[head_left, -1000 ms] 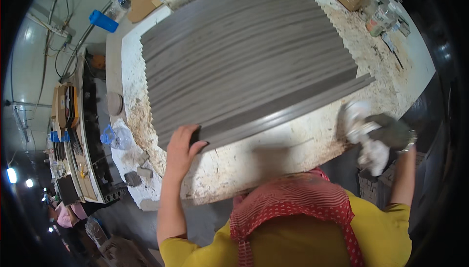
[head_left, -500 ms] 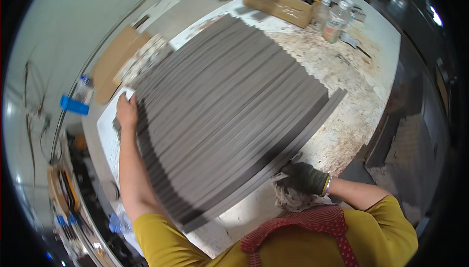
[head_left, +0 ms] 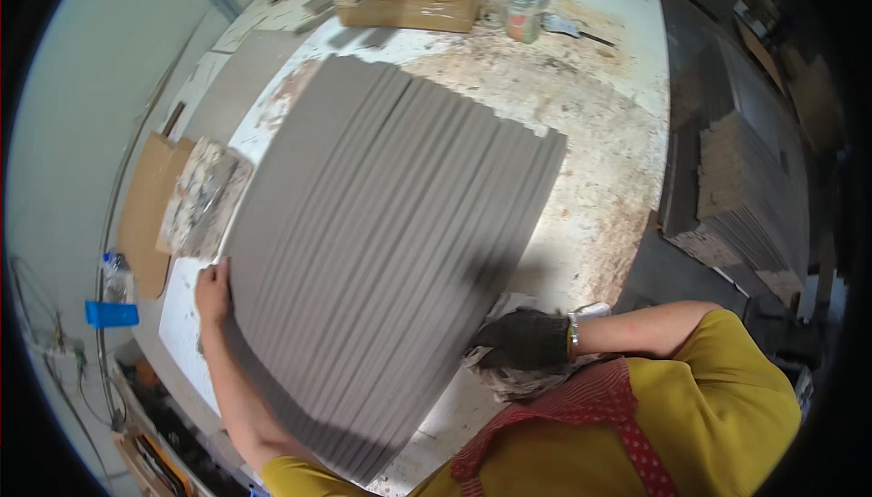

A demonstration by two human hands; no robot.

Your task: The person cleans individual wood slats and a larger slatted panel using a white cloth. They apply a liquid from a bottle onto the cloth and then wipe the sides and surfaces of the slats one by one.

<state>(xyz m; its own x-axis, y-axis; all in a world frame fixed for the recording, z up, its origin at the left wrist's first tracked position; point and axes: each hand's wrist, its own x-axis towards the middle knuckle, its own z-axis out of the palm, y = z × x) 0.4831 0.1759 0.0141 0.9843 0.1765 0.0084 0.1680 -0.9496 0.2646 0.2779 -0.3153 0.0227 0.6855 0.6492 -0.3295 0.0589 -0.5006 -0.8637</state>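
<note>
A broad stack of long grey strips (head_left: 391,224) lies slanted across the table, its edges stepped and uneven. My bare left hand (head_left: 213,291) is at the left edge of the stack, fingers curled against it; some of the fingertips are hidden. On my right hand (head_left: 520,341) is a dark glove. It is closed on a crumpled, stained rag (head_left: 509,383), which bulges out above and below the glove beside the right edge of the strips. The fingers of that hand are partly hidden by the cloth.
Behind the stack stand a cardboard box (head_left: 409,6) and clear bottles (head_left: 527,6). A scraper (head_left: 563,26) lies beside them. A speckled block (head_left: 204,197) and cardboard (head_left: 141,215) sit left. Stacked panels (head_left: 754,197) stand right of the pale, stained table (head_left: 599,134).
The view has turned, and the strips now sit at a steeper slant. The loose strip along the near edge no longer shows apart. My gloved hand and the rag have shifted left in view.
</note>
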